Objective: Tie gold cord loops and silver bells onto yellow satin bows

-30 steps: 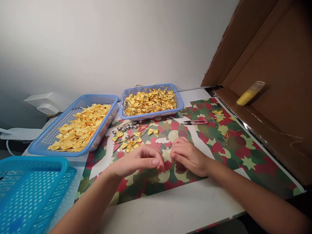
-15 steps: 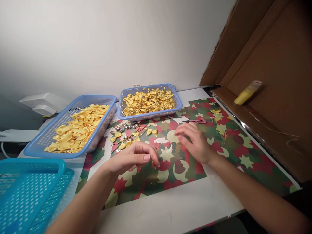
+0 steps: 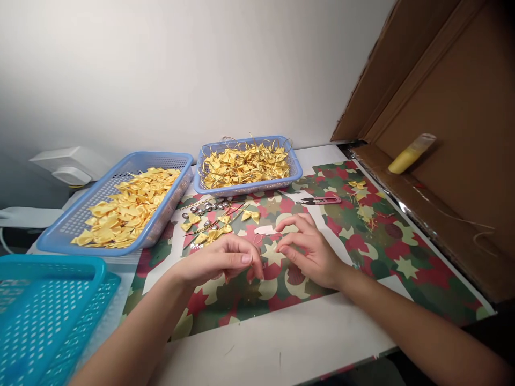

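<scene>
My left hand [image 3: 225,260] hovers low over the patterned mat [image 3: 277,305], its fingers loosely bent downward and the thumb apart from the fingertips. Nothing shows in it, though its palm side is hidden. Facing it, my right hand [image 3: 311,252] has curved fingers spread apart from the thumb, with nothing visible between them. Just beyond my left hand lie several yellow ribbon bows [image 3: 251,216], gold cords [image 3: 199,231] and small silver bells [image 3: 215,205]. Past my right hand rests a pair of pink-handled thread snips [image 3: 322,200].
A blue basket [image 3: 161,244] of yellow bows stands at left. Behind the mat, another blue basket [image 3: 249,190] holds bows with gold cords. A teal basket [image 3: 52,321] sits front left. Cardboard [image 3: 442,107] walls the right side, with a yellow-filled tube [image 3: 410,155] against it. Thread scraps [image 3: 370,217] lie nearby.
My right hand has drawn back toward me and slightly left, away from the snips and closer to my left hand. My left hand has barely moved.
</scene>
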Motion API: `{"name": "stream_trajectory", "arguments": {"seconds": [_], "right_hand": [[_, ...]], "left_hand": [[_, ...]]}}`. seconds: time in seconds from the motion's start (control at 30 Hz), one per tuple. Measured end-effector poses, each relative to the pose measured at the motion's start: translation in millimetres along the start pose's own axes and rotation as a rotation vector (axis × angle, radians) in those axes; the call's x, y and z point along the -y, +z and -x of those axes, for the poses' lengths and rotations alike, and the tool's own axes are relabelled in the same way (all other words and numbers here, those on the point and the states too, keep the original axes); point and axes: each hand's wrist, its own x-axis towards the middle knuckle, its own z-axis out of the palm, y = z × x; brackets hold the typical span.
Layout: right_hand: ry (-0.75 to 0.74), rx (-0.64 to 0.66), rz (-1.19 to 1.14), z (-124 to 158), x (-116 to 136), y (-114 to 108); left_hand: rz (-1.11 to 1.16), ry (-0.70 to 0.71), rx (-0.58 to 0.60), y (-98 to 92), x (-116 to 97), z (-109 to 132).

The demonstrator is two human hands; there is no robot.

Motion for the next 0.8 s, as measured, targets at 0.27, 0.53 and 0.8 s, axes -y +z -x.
{"name": "stream_trajectory", "arguments": {"seconds": [0.27,0.53,0.8], "right_hand": [[-0.135,-0.202,0.099,-4.4,2.5,-12.2],[-0.210,-0.186,0.112,-1.7,7.5,-13.3],[-0.283,-0.185,0.099,-2.4,14.9,-14.7]], "left_hand": [[-0.037,-0.009,0.068,-2.8,-2.7,1.3],[-0.323,0.083,-0.063,-12.9,-20.1,17.1],[-0.410,0.154,-0.346,29.3,-20.6,-0.8]]}}
